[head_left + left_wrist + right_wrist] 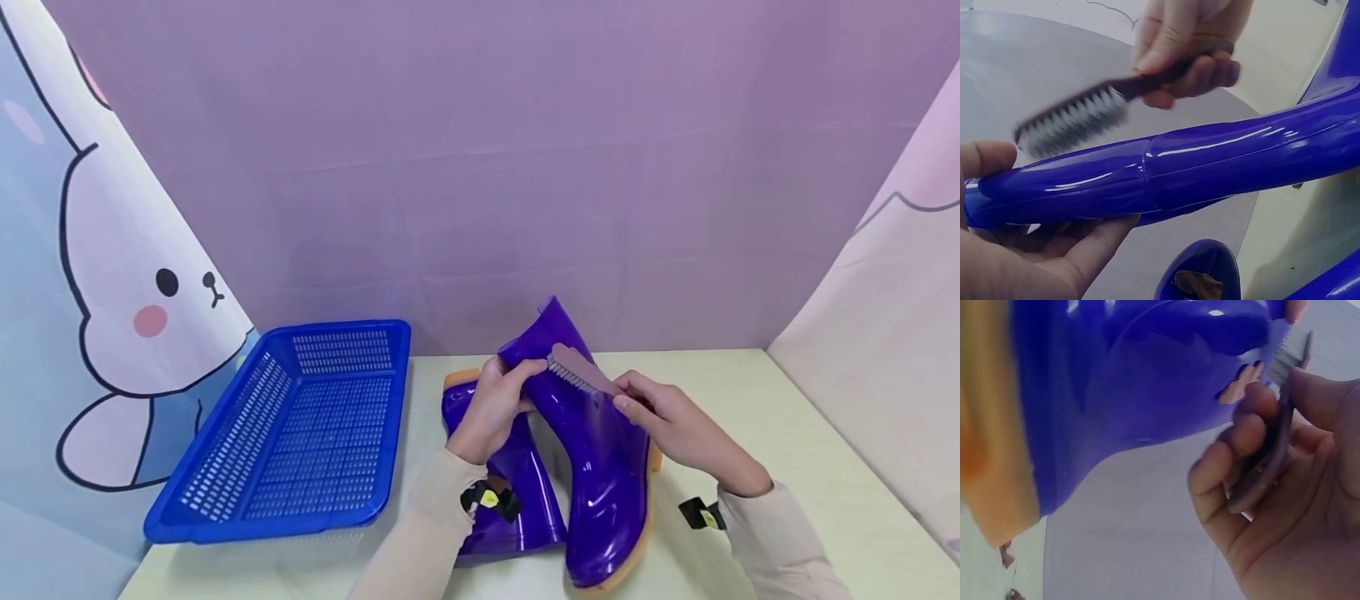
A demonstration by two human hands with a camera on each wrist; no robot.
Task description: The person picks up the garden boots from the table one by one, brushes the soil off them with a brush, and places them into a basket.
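Note:
A glossy purple rain boot (600, 475) with an orange sole stands tilted, its toe toward the front. My left hand (491, 408) grips its shaft near the top, thumb on the upper face and fingers beneath in the left wrist view. In my right hand (667, 421) is a scrub brush (579, 367), held by its handle. Its grey bristles (1075, 122) face the shaft, close to my left thumb. The right wrist view shows the right fingers curled round the brush handle (1266, 472). A second purple boot (513, 483) lies under my left forearm, partly hidden.
A blue plastic basket (393, 450) with slotted walls stands on the pale table (720, 367) at left. Inside a purple boot opening is a crumpled brown piece (1197, 285). Small brown bits (1007, 554) lie near the orange heel. A purple cloth backdrop (525, 167) rises behind the table.

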